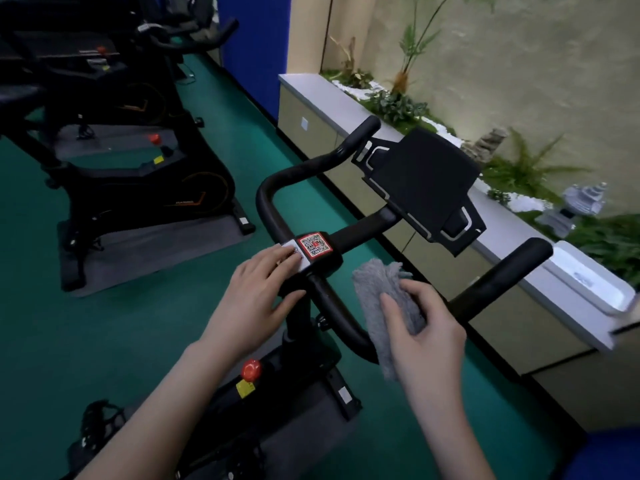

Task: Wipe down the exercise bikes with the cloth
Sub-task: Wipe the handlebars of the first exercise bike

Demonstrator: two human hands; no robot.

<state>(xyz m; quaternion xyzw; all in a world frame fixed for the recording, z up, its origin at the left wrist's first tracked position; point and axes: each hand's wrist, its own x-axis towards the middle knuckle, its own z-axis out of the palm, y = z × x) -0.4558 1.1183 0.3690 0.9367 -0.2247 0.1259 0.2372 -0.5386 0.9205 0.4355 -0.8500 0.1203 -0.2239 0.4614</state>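
To my left, open green floor point(104, 341) lies between the handlebar point(273, 202) and the neighbouring bike point(145, 188). Ahead, the black tablet holder point(422, 181) sits over the crossbar point(363, 230) and blocks the middle. On the right, the grey ledge point(311, 95) runs near the right horn point(502, 275), a narrow gap between. My right hand point(426, 327), gripping the cloth point(374, 299), fills the near bend; the red knob point(251, 370) juts up below.

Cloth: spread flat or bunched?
Bunched: the grey cloth hangs in loose folds, gripped by the right hand, not laid flat.
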